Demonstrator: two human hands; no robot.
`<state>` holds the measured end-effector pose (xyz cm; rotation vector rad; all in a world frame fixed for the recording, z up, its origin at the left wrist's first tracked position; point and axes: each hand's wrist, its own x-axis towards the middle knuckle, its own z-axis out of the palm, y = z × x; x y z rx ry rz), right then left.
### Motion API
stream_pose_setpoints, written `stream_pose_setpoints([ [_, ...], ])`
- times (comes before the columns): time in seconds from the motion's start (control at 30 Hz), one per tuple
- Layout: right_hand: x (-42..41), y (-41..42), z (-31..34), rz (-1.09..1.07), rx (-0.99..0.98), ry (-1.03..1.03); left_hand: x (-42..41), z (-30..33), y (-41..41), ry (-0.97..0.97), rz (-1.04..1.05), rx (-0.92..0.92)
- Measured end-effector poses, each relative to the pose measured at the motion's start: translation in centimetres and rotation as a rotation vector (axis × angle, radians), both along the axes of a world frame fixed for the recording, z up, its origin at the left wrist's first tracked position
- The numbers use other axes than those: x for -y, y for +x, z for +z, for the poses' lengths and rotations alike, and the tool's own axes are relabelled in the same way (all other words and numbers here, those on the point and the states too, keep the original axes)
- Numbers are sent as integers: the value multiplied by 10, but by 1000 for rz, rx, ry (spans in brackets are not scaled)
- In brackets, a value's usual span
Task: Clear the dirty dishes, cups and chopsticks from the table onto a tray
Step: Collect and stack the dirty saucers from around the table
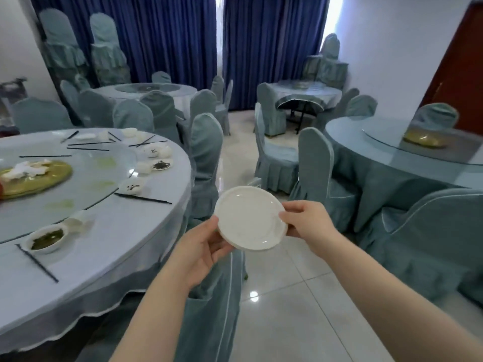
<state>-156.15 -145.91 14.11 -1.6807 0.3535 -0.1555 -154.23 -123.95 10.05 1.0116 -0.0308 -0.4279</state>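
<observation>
Hands [201, 246] [304, 222] gripping plate [249, 218] rims

Both bare forearms reach up from the bottom of the frame toward its centre. The left hand [202, 246] is cupped palm-up with thumb raised, gripping. The right hand [305, 222], just right of centre, pinches with thumb above and fingers curled beneath.
</observation>
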Motion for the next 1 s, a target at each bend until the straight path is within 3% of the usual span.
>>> stream_pose_setpoints([
  [0.3,199,51,-22,-82,-97,98,193,-17,64,58,43,-127],
  [0.53,299,136,-53,-62,-182,166,251,-49,164,64,180,-190],
  [1.0,422,406,-51,121,-208,192,358,-52,431,16,333,-241],
])
